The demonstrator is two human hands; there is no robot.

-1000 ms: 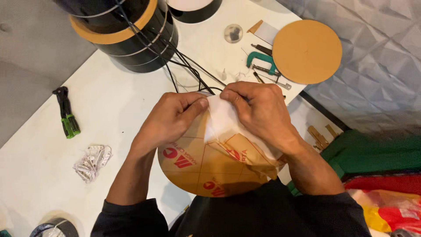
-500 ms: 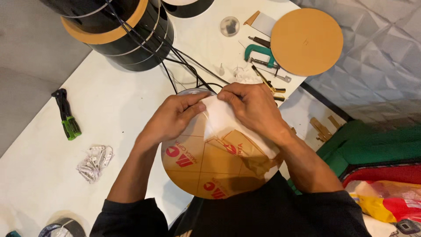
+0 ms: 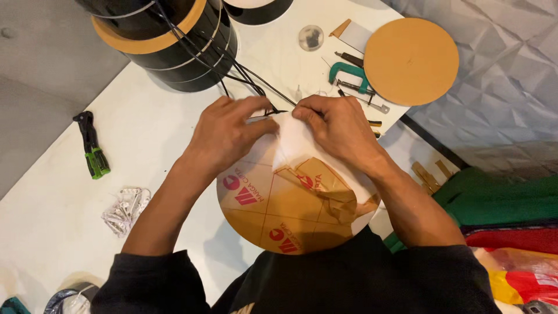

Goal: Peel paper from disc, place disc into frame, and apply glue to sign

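Far left on the white table [image 3: 52, 232]: black pliers with green handles [image 3: 92, 148], lying flat. Nearer, a crumpled clear plastic scrap [image 3: 125, 208]. At the near-left edge, a dark tape roll [image 3: 68, 298], partly cut off by the frame.

Far left-centre: stacked black drums with tan bands [image 3: 168, 40], black cables [image 3: 244, 78] running from them toward the hands.

Centre: round disc covered in brown protective paper with red marks [image 3: 279, 218], overhanging the near table edge against the person's torso. Paper is partly peeled on the right side, loose flap folded back, white surface exposed at the far edge.

Left hand [image 3: 226, 136] sits on the disc's far-left rim, fingers curled, thumb pressing down on the white area. Right hand [image 3: 337, 131] just beside it on the far-right rim, fingers pinched closed on the peeled paper edge. The two hands almost touch.

Far right of centre: small clear round cap [image 3: 311, 38], green clamp [image 3: 349, 75], then a plain tan round disc [image 3: 411, 61] at the far-right table corner. Right edge: green, red and yellow fabric [image 3: 511, 232].
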